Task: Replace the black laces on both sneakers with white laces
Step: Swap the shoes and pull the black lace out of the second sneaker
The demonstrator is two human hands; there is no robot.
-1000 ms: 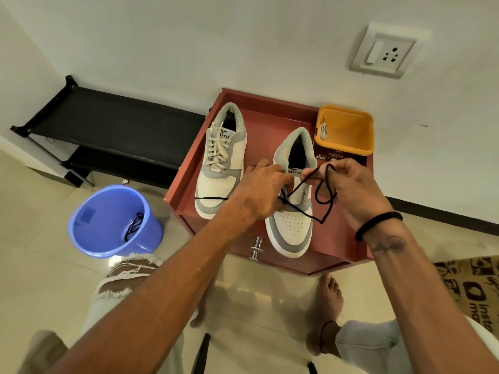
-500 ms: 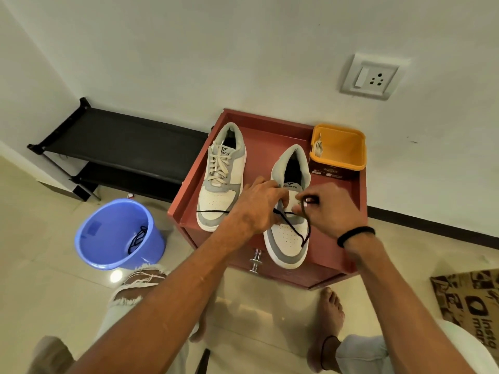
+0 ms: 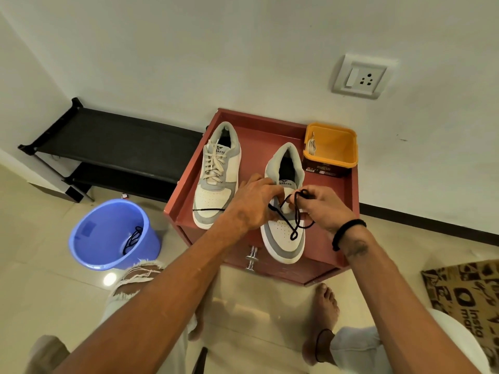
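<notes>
on the red worktop (image 3: 189, 206), both hands work the right sneaker (image 3: 283, 233): right hand (image 3: 324, 209) pinches the black lace (image 3: 295, 220), left hand (image 3: 253, 203) grips its eyelet area, fingers curled.

Between your two sneakers, a strip of bare red cabinet top (image 3: 251, 147) lay open. The yellow tub (image 3: 334, 149) blocked the far right corner beside the right sneaker (image 3: 283, 238). The wall closed off the back; the blue bucket (image 3: 108, 238) stood left, on the floor.
</notes>
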